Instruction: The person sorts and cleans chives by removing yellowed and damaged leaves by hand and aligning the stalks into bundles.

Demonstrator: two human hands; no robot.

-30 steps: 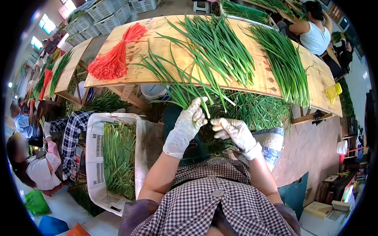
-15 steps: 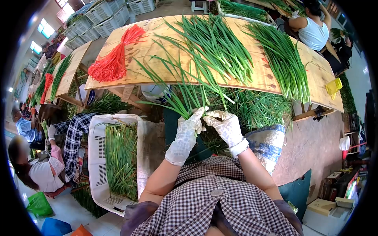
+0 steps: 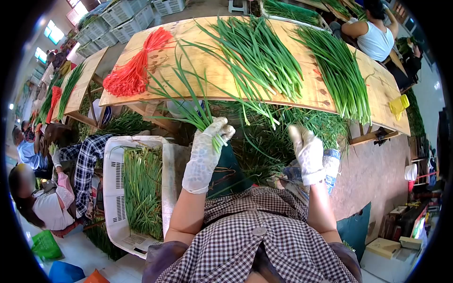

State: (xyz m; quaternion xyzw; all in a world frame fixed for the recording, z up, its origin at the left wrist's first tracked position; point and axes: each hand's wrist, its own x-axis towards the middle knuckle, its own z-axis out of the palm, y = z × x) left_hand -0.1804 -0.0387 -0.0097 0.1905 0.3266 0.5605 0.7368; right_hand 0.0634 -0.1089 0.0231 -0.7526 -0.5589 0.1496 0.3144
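Busy workroom w/ a long plywood table (image 3: 383,100) across the front; co-workers sit off at far L (a person in a white top (image 3: 47,207) nearest) and at upper R (another, back turned (image 3: 376,41)). Below the table, a heap of loose greens (image 3: 309,121) covers the floor area, w/ a blue-and-white sack (image 3: 331,166) behind the R wrist. White crate (image 3: 113,188) stands at the wearer's L, packed greens (image 3: 144,198) inside. On the tabletop: middle pile (image 3: 266,59) of long green stalks, pale ends toward the wearer, & right-hand pile (image 3: 335,75) laid much the same way; red strips (image 3: 126,79) fanned out at L, yellow container (image 3: 399,105) near the R end. A few loose stalks (image 3: 264,109) hang over the near edge, btwn the hands and the middle pile. Main change: both gloved hands were together at the stalks half a sec ago; now they're well apart, so only one bears the load. L hand (image 3: 200,153) has moved toward the crate side, fingers closed round a small bunch (image 3: 200,115), leaf tips fanning up & L over the table edge, pale ends poking out below the grip. R hand (image 3: 309,155) is raised off to the R, fingers upright, touching no pile; tips are blurred, so can't tell if it pinches a scrap.
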